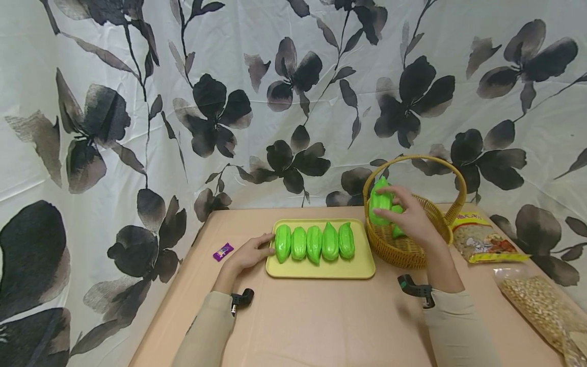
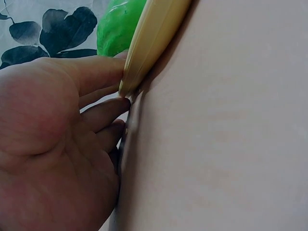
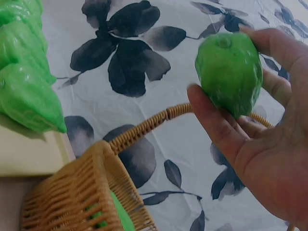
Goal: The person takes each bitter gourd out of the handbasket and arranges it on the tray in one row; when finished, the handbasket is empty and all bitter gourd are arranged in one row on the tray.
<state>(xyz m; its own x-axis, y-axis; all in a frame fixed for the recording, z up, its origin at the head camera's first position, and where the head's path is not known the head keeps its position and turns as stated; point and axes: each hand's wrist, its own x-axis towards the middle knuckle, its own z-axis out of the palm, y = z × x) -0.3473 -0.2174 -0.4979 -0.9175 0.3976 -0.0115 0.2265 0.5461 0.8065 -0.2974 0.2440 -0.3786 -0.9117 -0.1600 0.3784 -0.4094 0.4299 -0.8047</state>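
Note:
On the yellow tray point(image 1: 321, 273), several glossy green bitter melons point(image 1: 314, 244) lie side by side in a row. My left hand point(image 1: 247, 254) holds the tray's left edge, its fingertips at the rim point(image 2: 144, 53) in the left wrist view. Up by the wicker basket point(image 1: 399, 259), my right hand point(image 1: 409, 216) grips another bitter melon point(image 3: 228, 72) between thumb and fingers. That melon stands upright over the basket's left side, within the handle's arch in the head view. Inside the basket is more green point(image 3: 120, 214), partly hidden by the wicker wall and my hand.
A small purple wrapped candy point(image 1: 223, 252) lies left of the tray. Right of the basket are a yellow-and-red food packet point(image 1: 486, 239) and a clear bag of pale kernels point(image 1: 541, 306). Behind the table point(image 1: 330, 326) hangs a flower-print cloth point(image 1: 284, 168).

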